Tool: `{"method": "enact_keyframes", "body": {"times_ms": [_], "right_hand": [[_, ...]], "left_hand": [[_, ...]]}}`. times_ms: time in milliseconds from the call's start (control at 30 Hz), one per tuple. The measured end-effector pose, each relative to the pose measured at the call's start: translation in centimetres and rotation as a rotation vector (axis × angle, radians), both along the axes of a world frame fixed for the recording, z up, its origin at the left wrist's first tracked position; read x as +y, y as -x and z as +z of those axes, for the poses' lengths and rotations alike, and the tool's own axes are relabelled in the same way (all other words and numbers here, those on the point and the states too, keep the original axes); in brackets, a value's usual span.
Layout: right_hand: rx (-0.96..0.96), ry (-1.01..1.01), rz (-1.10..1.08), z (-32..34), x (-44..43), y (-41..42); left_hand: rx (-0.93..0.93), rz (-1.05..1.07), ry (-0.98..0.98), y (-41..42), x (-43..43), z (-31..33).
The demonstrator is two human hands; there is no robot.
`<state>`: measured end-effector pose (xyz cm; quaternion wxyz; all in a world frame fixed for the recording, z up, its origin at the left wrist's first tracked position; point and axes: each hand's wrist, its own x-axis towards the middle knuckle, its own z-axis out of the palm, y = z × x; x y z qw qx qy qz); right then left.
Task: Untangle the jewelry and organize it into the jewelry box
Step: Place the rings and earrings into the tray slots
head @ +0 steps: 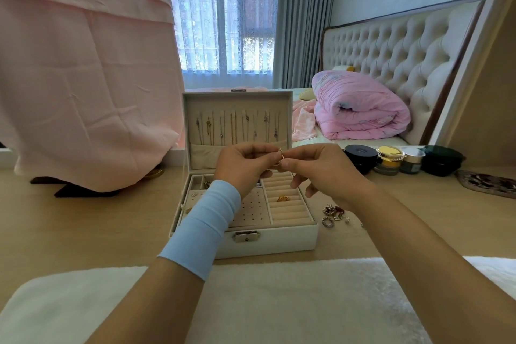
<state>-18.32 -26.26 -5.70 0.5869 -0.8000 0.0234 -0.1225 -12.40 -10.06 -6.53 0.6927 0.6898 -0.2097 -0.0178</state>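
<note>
A pale wooden table (pixel 83 232) carried a white jewelry box (pixel 273 240) with its lid (pixel 237 98) standing open. Thin necklaces (pixel 234 126) hung in a row inside the lid. In the tray below, a gold piece (pixel 283 198) sat among the cream ring rolls on the right side.

Above the box, the left hand (pixel 243 167) and the right hand (pixel 324 170) met, each pinching a small gold ring (pixel 280 156) between thumb and fingertips. A light blue sleeve (pixel 206 229) wrapped the left forearm.

Loose jewelry (pixel 333 213) lay in a small heap on the table just right of the box. Further right stood a black compact (pixel 360 158), two small jars (pixel 389 160) and a dark container (pixel 441 160).

A white fluffy mat (pixel 251 301) covered the table's near edge. A pink cloth (pixel 83 78) draped down on the left. Behind were a window (pixel 220 22) with lace netting, grey curtains (pixel 304 22), and a bed with a tufted headboard (pixel 396 50) and a rolled pink quilt (pixel 360 109).
</note>
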Motion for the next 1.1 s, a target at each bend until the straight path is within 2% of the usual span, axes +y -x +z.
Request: {"method": "enact_keyframes", "body": {"times_ms": [133,200,300,467,667,767,867,1100], "right_hand": [[-0.084,0.079,-0.091,-1.2,-0.1,-0.6],[-0.110,0.230,-0.144,-1.7,-0.4,-0.9],[-0.169,0.519,-0.208,-2.5,-0.5,-1.2],[-0.189,0.734,-0.227,-3.6,-0.4,-1.5],[-0.162,0.931,-0.125,-3.2,-0.3,-1.2],[-0.122,1.016,-0.092,-3.0,-0.2,-1.2],[-0.051,0.986,-0.051,-2.7,-0.5,-1.2],[0.005,0.878,-0.015,-2.9,-1.3,-1.5]], "left_hand": [[-0.109,0.054,-0.179,-0.6,-0.1,-0.5],[-0.154,0.082,-0.294,-0.9,-0.2,-0.8],[-0.263,0.125,-0.567,-1.0,-0.3,-1.4],[-0.351,0.110,-0.865,-1.3,-0.2,-1.5],[-0.477,0.116,-0.887,-1.8,0.2,-1.6],[-0.490,0.058,-0.994,-1.8,0.0,-1.6],[-0.547,0.049,-1.087,-2.0,-0.1,-1.8],[-0.559,0.024,-1.078,-2.1,0.1,-1.7]]}}
